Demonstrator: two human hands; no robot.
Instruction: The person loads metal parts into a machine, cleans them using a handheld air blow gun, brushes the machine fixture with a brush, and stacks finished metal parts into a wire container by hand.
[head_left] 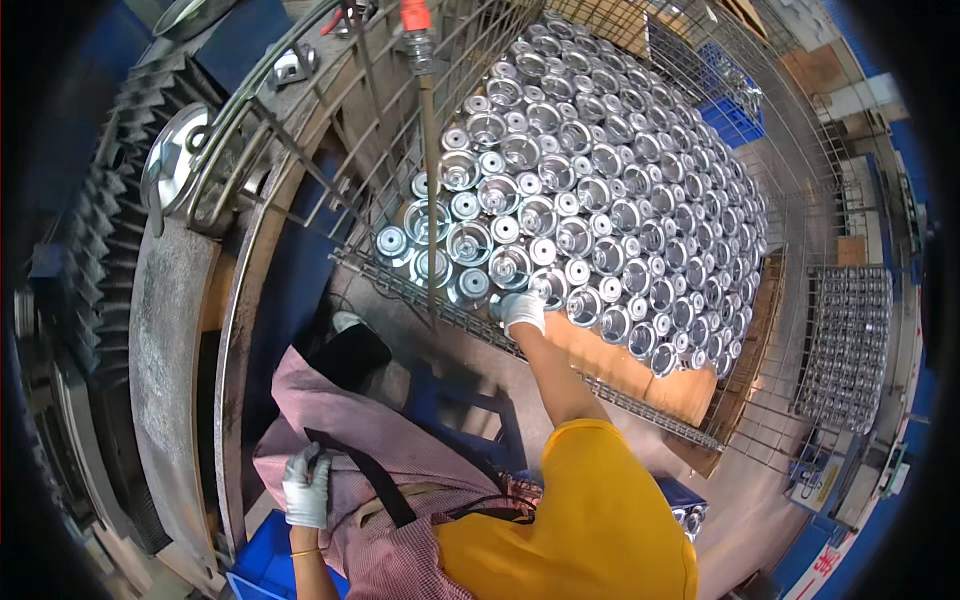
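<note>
My right hand (524, 311), in a white glove with greyish fingertips, reaches to the front edge of a dense layer of shiny metal cups. Its fingers are closed at the rim of a metal cup (549, 287); the glove hides part of the grip. Open wide cups (510, 266) stand among smaller round pieces with a central hole (473, 283). My left hand (306, 488), also gloved, is held low at the left, in front of the pink checked apron (330, 410). Its fingers are curled, and what they hold, if anything, is hidden.
A wire cage (440, 300) surrounds the cups, which rest on a brown board (640, 365). A cord with a red-topped fitting (416, 40) hangs at the cage's left. Machinery with a grey curved guard (170, 370) stands left. A blue bin (270, 560) sits below my left hand.
</note>
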